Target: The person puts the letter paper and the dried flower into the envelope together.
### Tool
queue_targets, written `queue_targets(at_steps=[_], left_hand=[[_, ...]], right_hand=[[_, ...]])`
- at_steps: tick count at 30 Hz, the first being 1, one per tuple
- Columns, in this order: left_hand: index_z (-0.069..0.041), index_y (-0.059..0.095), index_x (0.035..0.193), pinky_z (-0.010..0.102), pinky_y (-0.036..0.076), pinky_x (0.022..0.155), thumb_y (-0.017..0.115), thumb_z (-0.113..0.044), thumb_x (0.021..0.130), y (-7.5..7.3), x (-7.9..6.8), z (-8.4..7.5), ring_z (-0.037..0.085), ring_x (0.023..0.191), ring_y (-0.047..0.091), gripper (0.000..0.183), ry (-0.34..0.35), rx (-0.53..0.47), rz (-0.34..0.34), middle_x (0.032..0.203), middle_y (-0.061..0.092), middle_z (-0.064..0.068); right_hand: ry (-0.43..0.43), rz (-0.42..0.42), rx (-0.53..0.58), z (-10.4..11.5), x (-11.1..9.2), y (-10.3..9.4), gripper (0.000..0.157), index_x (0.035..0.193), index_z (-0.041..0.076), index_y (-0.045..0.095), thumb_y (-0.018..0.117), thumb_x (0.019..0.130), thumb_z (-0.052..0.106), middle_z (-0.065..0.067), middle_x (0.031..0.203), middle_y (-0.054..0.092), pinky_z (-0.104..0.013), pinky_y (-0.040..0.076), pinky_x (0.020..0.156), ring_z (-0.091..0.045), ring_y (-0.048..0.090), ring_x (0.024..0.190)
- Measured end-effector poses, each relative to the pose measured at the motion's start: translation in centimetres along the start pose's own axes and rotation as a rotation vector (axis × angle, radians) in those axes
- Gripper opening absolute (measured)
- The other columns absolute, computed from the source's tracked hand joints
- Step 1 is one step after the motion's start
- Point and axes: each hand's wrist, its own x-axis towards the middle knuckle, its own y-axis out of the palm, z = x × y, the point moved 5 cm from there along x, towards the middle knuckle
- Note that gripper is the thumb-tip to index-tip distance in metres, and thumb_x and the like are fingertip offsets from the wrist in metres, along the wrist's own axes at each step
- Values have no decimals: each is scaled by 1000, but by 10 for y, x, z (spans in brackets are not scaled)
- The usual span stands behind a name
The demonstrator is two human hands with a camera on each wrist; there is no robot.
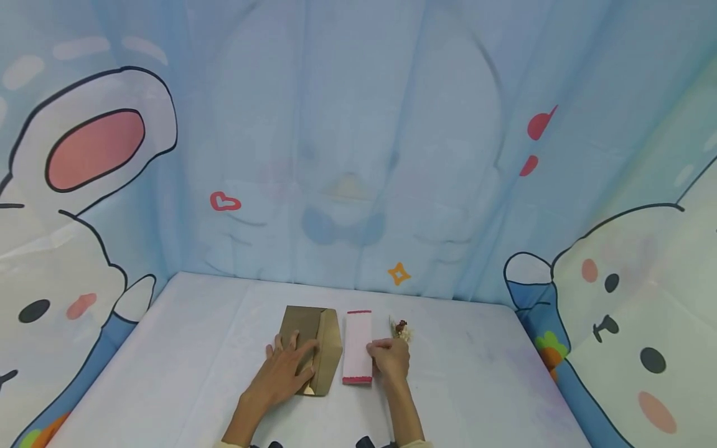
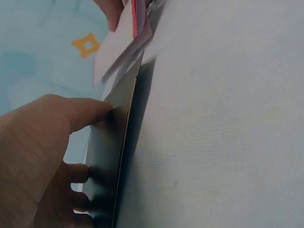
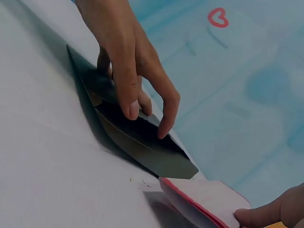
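In the head view, the gold envelope (image 1: pixel 305 320) lies on the white desk (image 1: pixel 465 373) with its flap (image 1: pixel 332 342) folded out toward 3 o'clock. The folded pink card (image 1: pixel 357 346), edged in red at both short ends, is just beside it, also at 3 o'clock. Judging from this layout, the work looks partway along: the card is folded and the flap is open, but the card is outside the envelope and the flap remains to be closed. A dried-flower sprig (image 1: pixel 401 330) lies beyond the card, between 2 and 3 o'clock from it, apparently not used. The left hand (image 1: pixel 282 372) reaches in from 7 o'clock, fingers spread across the envelope; the right hand (image 1: pixel 390 359) comes from 5 o'clock and pinches the card's long edge.

In the left wrist view, the left hand enters from 9 o'clock, its fingertips resting apart on the envelope. Toward 12 o'clock, the right hand holds the card, whose layers part slightly.

In the right wrist view, the left hand hangs down from 11 o'clock, fingers bent and separated, tips on the envelope. The card is tilted at 5 o'clock, under the right hand's thumb; I cannot tell whether the dark strip beneath the left fingers is shadow or the envelope's mouth.
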Motion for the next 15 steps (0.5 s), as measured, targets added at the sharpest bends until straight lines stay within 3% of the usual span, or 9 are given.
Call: queue_targets(at_steps=[8,15], left_hand=[[-26,47,148,81,22,110,61,-36,100,-1,-2,2,70,140,21,51,1,-16,0,158,34,32],[-25,49,148,80,21,111,58,-39,101,1,-2,3,70,140,22,50,17,-26,-17,158,35,31]], right_hand=[[99,78,203,-6,0,7,19,101,-5,73,76,87,8,-14,87,74,-26,56,55,-14,64,62],[123,121,213,-8,-8,20,16,97,-3,75,78,85,7,-10,79,75,-31,59,53,-15,68,61]])
